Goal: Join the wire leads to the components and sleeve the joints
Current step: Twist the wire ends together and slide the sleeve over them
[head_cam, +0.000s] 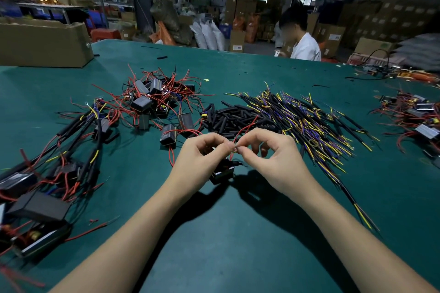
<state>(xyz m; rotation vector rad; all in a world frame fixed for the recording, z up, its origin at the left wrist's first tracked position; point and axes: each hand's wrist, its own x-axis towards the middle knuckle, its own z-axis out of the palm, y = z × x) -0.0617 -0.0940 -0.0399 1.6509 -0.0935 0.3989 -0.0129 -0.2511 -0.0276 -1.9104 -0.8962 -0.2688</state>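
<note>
Between both pinching grips, left hand (pixel 202 150) and right hand (pixel 269 150), red wire lead (pixel 245 129), component (pixel 221 173) beneath.

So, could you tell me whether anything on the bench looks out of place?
Mostly ordered piles, but a few black sleeve offcuts lie alone near the table's far edge, away from the sleeve pile, and one red wire scrap sits loose near the left forearm.

Two hands are in view, the left hand (pixel 202 150) and the right hand (pixel 266 150). There are three people at the back: two at ten o'clock and one (pixel 302 43) at one o'clock. One cardboard box (pixel 42 43) sits at ten o'clock. The little black tubes (pixel 228 119), the colored wires (pixel 304 119) and the black blocks (pixel 152 97) are too many to count.
</note>
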